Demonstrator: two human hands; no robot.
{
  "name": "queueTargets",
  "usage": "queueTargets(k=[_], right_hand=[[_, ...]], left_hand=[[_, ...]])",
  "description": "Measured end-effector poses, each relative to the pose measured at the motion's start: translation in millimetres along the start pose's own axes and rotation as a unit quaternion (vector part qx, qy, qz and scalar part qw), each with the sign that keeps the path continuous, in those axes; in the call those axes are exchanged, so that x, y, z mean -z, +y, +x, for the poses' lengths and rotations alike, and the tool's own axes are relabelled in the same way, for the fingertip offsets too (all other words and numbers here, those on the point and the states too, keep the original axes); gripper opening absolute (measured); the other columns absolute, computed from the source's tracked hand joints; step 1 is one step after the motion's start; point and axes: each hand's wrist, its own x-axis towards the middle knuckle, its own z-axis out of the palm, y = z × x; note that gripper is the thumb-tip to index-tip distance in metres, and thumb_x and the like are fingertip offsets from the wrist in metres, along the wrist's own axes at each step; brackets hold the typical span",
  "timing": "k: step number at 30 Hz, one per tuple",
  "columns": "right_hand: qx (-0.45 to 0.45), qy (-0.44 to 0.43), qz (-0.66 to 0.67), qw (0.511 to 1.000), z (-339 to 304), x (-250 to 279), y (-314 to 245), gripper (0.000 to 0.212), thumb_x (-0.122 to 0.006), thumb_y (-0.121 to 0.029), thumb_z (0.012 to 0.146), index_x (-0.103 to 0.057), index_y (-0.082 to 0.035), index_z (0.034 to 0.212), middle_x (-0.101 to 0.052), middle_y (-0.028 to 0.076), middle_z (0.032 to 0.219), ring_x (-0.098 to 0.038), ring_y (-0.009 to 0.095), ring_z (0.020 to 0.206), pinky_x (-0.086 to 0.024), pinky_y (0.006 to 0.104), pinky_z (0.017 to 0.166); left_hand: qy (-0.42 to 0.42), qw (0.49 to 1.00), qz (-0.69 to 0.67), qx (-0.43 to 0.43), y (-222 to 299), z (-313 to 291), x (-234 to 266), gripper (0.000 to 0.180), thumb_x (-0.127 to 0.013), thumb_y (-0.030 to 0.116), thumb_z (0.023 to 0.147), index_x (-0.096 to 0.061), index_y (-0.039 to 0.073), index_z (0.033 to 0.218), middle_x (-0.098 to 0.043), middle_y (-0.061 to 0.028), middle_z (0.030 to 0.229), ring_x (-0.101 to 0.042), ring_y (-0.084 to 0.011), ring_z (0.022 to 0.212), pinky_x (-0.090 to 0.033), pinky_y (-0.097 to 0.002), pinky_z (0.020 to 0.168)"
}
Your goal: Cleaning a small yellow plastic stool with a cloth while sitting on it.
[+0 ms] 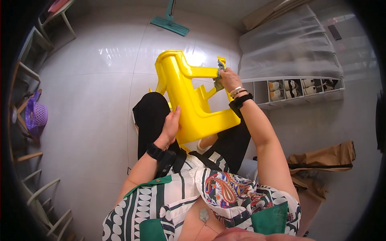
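Observation:
A yellow plastic stool [175, 86] lies tipped on its side across my lap, its legs pointing to the right. My left hand [171, 125] grips the near left edge of its seat, thumb up along the yellow surface. With closed fingers, my right hand [230, 79] holds a crumpled grey cloth [218, 83] wrapped around the end of the far leg. Part of the cloth is hidden behind my fingers.
A teal flat mop [170, 25] stands on the tiled floor ahead. On the right is a plastic-covered shoe rack [291, 56] with several shoes, and nearer, a brown bag or cloth [323, 156]. Chairs [30, 72] and a purple woven hat [38, 114] line the left.

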Motion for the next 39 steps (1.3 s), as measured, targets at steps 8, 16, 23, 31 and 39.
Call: queueTargets(k=[8, 16, 23, 31, 39], right_hand=[[0.188, 0.122, 0.059, 0.973, 18, 23, -88, 0.012, -0.050, -0.009, 0.080, -0.060, -0.004, 0.085, -0.060, 0.015, 0.084, -0.060, 0.028, 0.077, -0.051, 0.0320, 0.067], [0.118, 0.087, 0.041, 0.988, 18, -15, -6, 0.012, -0.059, -0.014, 0.077, -0.061, -0.005, 0.084, -0.060, 0.013, 0.085, -0.061, 0.027, 0.078, -0.050, 0.0329, 0.068], [0.125, 0.024, 0.086, 0.988, 18, 25, -48, 0.020, -0.065, -0.019, 0.073, -0.065, -0.002, 0.084, -0.063, 0.015, 0.080, -0.061, 0.029, 0.076, -0.049, 0.0324, 0.071], [0.224, 0.022, 0.296, 0.928, 16, 50, -83, 0.011, -0.059, -0.009, 0.076, -0.063, -0.001, 0.082, -0.059, 0.015, 0.086, -0.059, 0.028, 0.078, -0.048, 0.0322, 0.073], [0.255, 0.025, 0.140, 0.956, -20, 47, -110, 0.024, -0.054, -0.009, 0.082, -0.057, -0.002, 0.105, -0.052, 0.016, 0.085, -0.055, 0.029, 0.074, -0.046, 0.0328, 0.067]], left_hand=[[-0.010, 1.000, -0.018, 0.008, 2, 2, 3, 0.049, -0.037, 0.042, 0.093, -0.049, -0.001, 0.114, -0.056, -0.0080, 0.107, -0.051, -0.0154, 0.099, -0.037, -0.0260, 0.087], [0.004, 0.999, -0.041, -0.008, 0, 1, -1, 0.045, -0.037, 0.037, 0.094, -0.049, -0.001, 0.115, -0.056, -0.0071, 0.107, -0.051, -0.0147, 0.098, -0.038, -0.0251, 0.087], [0.009, 1.000, -0.021, -0.016, 4, -7, 10, 0.045, -0.037, 0.039, 0.094, -0.050, 0.000, 0.112, -0.057, -0.0065, 0.102, -0.052, -0.0138, 0.095, -0.039, -0.0253, 0.084], [-0.009, 0.999, -0.026, -0.017, -7, 3, 7, 0.047, -0.039, 0.040, 0.093, -0.050, -0.003, 0.110, -0.057, -0.0076, 0.099, -0.051, -0.0131, 0.091, -0.039, -0.0243, 0.081], [-0.009, 1.000, -0.005, 0.010, 5, -6, 1, 0.044, -0.039, 0.040, 0.093, -0.050, -0.001, 0.107, -0.057, -0.0054, 0.094, -0.051, -0.0107, 0.082, -0.040, -0.0220, 0.071]])
